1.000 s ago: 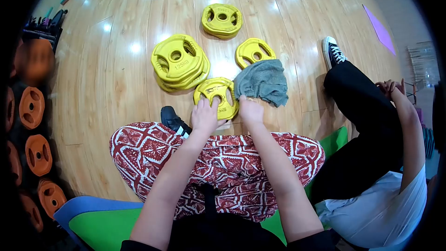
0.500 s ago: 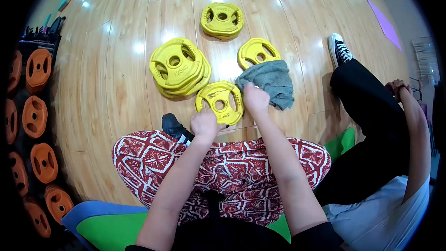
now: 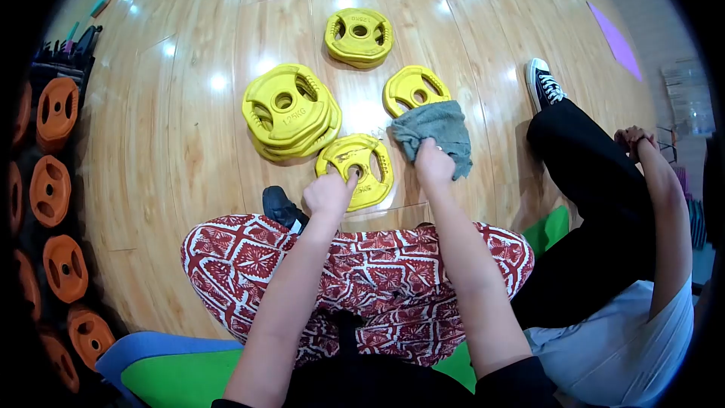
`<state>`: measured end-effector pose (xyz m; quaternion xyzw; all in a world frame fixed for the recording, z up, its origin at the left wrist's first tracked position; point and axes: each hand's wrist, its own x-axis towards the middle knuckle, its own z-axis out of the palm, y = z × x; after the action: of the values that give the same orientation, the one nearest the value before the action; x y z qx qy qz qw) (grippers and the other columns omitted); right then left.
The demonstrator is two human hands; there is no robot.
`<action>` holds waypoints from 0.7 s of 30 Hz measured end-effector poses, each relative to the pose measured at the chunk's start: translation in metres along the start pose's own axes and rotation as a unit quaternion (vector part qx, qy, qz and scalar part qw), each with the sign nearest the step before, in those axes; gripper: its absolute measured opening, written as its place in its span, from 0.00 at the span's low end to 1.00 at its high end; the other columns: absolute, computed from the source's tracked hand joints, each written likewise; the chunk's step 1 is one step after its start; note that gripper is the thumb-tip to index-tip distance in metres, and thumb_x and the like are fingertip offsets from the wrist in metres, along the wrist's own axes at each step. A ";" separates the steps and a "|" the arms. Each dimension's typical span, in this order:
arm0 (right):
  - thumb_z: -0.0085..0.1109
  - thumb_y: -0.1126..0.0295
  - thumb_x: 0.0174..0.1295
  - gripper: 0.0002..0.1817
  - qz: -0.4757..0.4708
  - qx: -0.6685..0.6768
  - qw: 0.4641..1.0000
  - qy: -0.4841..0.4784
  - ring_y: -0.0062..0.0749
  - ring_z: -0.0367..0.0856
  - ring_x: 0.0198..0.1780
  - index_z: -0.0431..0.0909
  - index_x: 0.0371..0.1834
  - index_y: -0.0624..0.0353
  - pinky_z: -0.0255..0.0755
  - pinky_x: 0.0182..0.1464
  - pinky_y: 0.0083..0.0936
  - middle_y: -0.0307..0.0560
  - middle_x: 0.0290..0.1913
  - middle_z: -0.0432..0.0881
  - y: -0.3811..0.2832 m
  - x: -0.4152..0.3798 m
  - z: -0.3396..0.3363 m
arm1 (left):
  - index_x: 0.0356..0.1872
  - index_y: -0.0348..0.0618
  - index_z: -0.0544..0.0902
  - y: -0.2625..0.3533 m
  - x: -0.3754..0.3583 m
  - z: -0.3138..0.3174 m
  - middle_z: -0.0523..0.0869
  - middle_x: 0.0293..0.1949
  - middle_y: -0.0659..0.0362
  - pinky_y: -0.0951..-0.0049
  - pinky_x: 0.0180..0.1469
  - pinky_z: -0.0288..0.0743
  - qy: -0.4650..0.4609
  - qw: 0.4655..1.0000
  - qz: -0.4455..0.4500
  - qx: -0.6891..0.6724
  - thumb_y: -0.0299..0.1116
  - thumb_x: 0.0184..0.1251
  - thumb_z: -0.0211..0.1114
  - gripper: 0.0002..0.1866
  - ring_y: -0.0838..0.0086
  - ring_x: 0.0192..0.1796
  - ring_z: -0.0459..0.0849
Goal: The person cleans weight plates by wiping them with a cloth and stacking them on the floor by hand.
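In the head view, a yellow weight plate [image 3: 372, 195] lies close in front of my crossed legs. My left hand [image 3: 328, 195] is closed on its left side, with a finger reaching toward the centre hole. Just to the right, my right hand [image 3: 436, 165] grips a grey cloth [image 3: 442, 127] by its near edge. The cloth spreads away from me over the lower part of another yellow plate [image 3: 434, 81]. Fingertips of both hands are partly hidden.
A stack of yellow plates [image 3: 291, 117] stands at the left, another stack [image 3: 359, 35] farther off. Orange plates [image 3: 66, 268] fill a rack along the left edge. A seated person's leg [image 3: 578, 155] is on the right. Mats [image 3: 174, 378] lie beneath me.
My right hand has moved a little right and toward me, away from the near plate, with the cloth. My left hand has shifted slightly on the plate, a finger now near its centre hole.
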<state>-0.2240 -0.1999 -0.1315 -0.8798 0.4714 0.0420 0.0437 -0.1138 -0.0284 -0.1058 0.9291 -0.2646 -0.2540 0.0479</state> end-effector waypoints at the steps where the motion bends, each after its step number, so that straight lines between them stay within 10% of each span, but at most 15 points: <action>1: 0.43 0.66 0.57 0.08 -0.004 -0.002 1.000 -0.001 0.41 0.80 0.23 0.68 0.29 0.58 0.72 0.26 0.40 0.51 0.21 0.79 -0.011 -0.003 -0.017 | 0.37 0.37 0.78 0.000 0.001 0.001 0.83 0.23 0.53 0.63 0.30 0.75 0.012 1.000 0.010 -0.011 0.56 0.56 0.52 0.27 0.63 0.28 0.83; 6: 0.45 0.67 0.53 0.06 -0.346 -0.042 0.934 0.080 0.36 0.79 0.19 0.70 0.26 0.55 0.70 0.22 0.32 0.44 0.18 0.78 -0.038 -0.037 0.001 | 0.34 0.38 0.78 0.010 -0.001 0.007 0.83 0.24 0.51 0.62 0.31 0.75 0.037 0.999 0.018 -0.011 0.53 0.57 0.52 0.24 0.61 0.29 0.83; 12: 0.44 0.67 0.54 0.07 -0.062 0.005 0.995 0.076 0.40 0.78 0.19 0.69 0.25 0.57 0.71 0.25 0.34 0.46 0.18 0.77 -0.027 -0.010 -0.005 | 0.32 0.38 0.78 0.005 0.004 0.011 0.83 0.25 0.50 0.61 0.32 0.75 0.029 0.999 0.009 -0.032 0.51 0.56 0.54 0.22 0.59 0.30 0.83; 21: 0.46 0.69 0.51 0.05 -0.241 0.043 0.970 -0.006 0.43 0.78 0.26 0.67 0.29 0.59 0.71 0.29 0.38 0.51 0.24 0.78 -0.083 -0.037 -0.002 | 0.27 0.40 0.79 0.000 0.010 0.015 0.82 0.24 0.50 0.59 0.32 0.76 0.054 0.997 -0.002 -0.058 0.47 0.52 0.59 0.18 0.57 0.30 0.83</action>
<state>-0.1749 -0.1238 -0.1216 -0.9645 0.2465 0.0153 0.0934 -0.1139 -0.0325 -0.1229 0.9374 -0.2451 -0.2187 0.1152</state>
